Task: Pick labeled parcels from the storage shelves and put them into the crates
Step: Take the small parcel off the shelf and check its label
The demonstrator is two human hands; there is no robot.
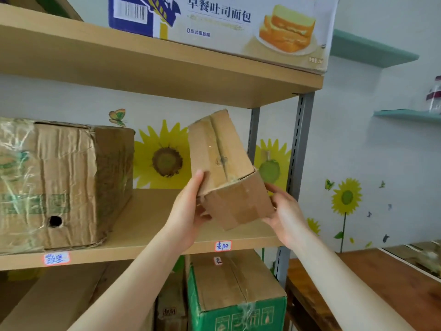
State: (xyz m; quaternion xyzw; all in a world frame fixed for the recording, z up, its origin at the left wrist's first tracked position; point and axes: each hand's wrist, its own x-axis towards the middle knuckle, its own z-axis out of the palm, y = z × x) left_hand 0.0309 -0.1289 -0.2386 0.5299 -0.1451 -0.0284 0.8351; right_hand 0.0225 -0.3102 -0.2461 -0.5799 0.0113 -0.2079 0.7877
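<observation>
Biggest thing first: bread carton (214,25) with a blue barcode panel and a toast picture, parked on the board above the middle shelf board (152,218). Next down in size, a crumpled brown carton (64,185) wrapped in clear tape, sitting on the left end of the middle shelf board, round hole punched low in its front face. Below the middle shelf board, right side, a green-sided carton (236,295) with a small handwritten tag stuck on top. Off to the right of the middle shelf board, a reddish wooden table (381,283). Grey slotted metal upright (299,144) at the board's right end. Then the actual parcel (224,163): small plain brown box, taped seam facing up, tilted hard with its far end raised, held over the right end of the middle shelf board. Lower corner close to the board, can't tell if touching. Gripping its left edge, the left hand (191,211), thumb on the top face, fingers curled underneath. Wrapped round its lower right side, the right hand (286,216), fingertips hidden behind the box. Sunflower sticker (167,158) on the wall just above the middle shelf board. Smallest bits, both on the board's front edge: right-end label (223,246) under the parcel, left-end label (56,258) under the crumpled brown carton.
</observation>
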